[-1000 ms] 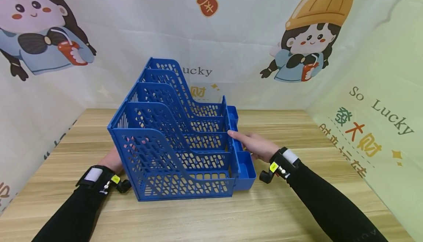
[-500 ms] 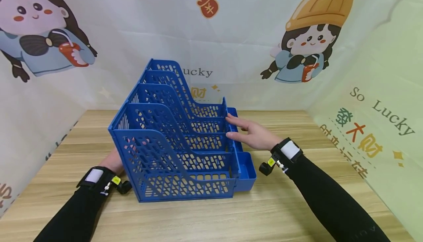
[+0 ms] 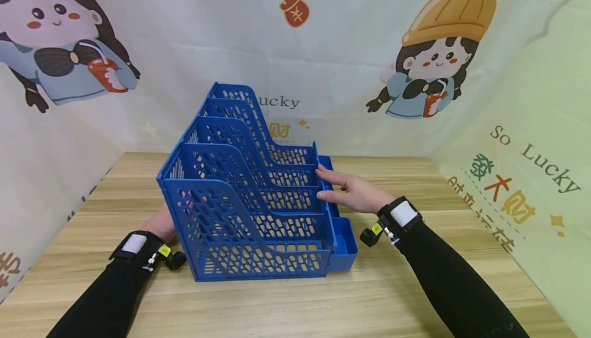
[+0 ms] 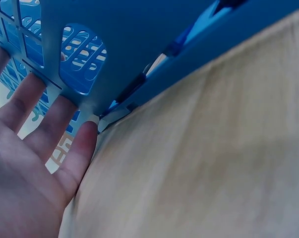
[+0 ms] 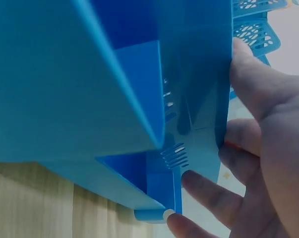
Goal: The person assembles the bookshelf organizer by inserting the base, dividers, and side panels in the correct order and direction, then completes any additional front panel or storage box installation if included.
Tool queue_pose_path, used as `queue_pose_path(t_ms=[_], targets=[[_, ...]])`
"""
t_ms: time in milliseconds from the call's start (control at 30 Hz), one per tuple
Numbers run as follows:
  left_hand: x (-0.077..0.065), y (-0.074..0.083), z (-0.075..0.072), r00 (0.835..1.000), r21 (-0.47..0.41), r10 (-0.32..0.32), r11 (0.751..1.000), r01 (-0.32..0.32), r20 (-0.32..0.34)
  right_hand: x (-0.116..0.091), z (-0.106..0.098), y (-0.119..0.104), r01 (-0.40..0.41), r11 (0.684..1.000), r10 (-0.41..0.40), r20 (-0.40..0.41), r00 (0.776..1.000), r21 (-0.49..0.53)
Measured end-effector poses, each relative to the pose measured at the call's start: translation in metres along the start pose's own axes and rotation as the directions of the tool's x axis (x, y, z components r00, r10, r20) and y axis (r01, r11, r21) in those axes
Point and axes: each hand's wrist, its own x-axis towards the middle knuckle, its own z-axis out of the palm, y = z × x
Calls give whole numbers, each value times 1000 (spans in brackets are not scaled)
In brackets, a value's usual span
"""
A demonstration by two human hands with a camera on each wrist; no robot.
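Note:
A blue plastic file rack (image 3: 247,230) with slotted dividers stands on the table in the head view. Along its right side, small blue bins (image 3: 341,262) adjoin the low front panel (image 5: 204,99). My left hand (image 4: 35,148) lies against the rack's slotted left panel, fingers extended, the thumb side mostly out of frame. In the head view that hand is largely behind the rack. My right hand (image 3: 353,192) touches the top edge of the front panel with thumb and fingertips, fingers spread. In the right wrist view, its lower fingers reach over toward the bins.
The wooden table (image 3: 258,307) runs under the rack. A printed white cloth (image 3: 332,35) hangs behind it, with more printed cloth along both sides. Black straps with small cameras (image 3: 175,261) sit on both wrists, close beside the rack.
My right hand has let go of its grip around the bins and risen, its fingers now spread along the panel's edge. The front panel and bins sit slightly lower. The left hand stays put.

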Motion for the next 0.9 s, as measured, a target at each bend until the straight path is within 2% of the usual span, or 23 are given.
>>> queue_pose_path(t_ms=[233,400,667,800,900], targets=[[0,3,2,999,-3,-36,999,36,-6,-1,-3,-5,-3,999,3,6,1000,-54],[3,3,3,999,6,-35,999,35,-10,0,-2,-7,-20,997,21,10,1000,-74],[7,7,7,991,61,-130,989,131,-26,-3,3,-6,-28,994,32,35,999,-105],[8,8,6,992,78,-119,990,121,-35,-4,7,-2,-9,994,17,76,997,-105],[9,9,5,996,41,-83,996,84,-33,-6,13,4,-2,996,11,90,996,-95]])
